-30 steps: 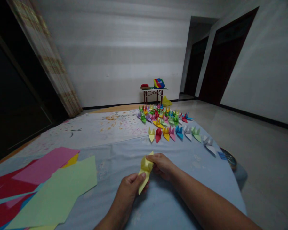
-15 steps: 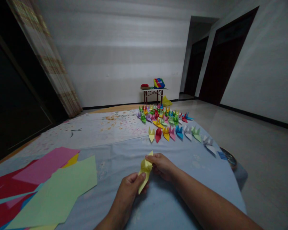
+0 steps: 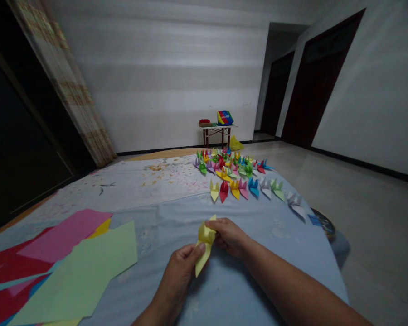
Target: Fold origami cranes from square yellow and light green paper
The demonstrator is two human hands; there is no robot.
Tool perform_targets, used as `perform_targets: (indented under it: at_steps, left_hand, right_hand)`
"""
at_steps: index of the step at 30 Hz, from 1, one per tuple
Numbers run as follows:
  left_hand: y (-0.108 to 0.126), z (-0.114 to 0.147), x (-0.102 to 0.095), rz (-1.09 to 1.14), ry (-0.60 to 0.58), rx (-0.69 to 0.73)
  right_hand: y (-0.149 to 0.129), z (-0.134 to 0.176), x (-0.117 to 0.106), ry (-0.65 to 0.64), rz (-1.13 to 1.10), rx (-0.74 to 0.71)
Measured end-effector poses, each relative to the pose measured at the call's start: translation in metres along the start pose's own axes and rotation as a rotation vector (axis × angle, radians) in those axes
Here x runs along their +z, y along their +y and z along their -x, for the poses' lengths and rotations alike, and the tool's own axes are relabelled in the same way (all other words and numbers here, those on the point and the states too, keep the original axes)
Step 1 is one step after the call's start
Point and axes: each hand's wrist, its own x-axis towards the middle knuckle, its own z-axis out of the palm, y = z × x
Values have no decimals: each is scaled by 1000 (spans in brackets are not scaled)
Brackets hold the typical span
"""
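Note:
A folded yellow piece of origami paper (image 3: 206, 235) is held between my two hands above the blue cloth. My left hand (image 3: 182, 262) pinches its lower end, thumb on top. At its upper right, my right hand (image 3: 229, 234) grips the other end between thumb and fingers. The paper tilts, with pointed tips at top and bottom and a puffed-out middle. Beyond my hands stands a row of folded paper cranes, among them a pale yellow crane (image 3: 214, 191), a red crane (image 3: 224, 192) and a blue crane (image 3: 254, 187).
Coloured sheets lie at the left, with a light green sheet (image 3: 85, 267) and a pink sheet (image 3: 66, 235) on top. Many more cranes (image 3: 224, 165) crowd the far right of the table. A stool (image 3: 340, 246) with a round dish (image 3: 323, 224) stands beyond the right edge.
Both hands stay almost in place on the yellow paper. Its middle looks slightly more opened out, and its lower tip has shifted a little.

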Motion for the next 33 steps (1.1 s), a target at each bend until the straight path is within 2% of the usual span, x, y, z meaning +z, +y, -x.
perform_targets:
  at_steps: [24,33]
  left_hand:
    - [4,2,4,-5,31,-18]
    - [2,0,1,-42,15,-10]
  right_hand:
    - [0,-2,-4,24,-17,8]
    - [-2,0,-3,-52,-29,47]
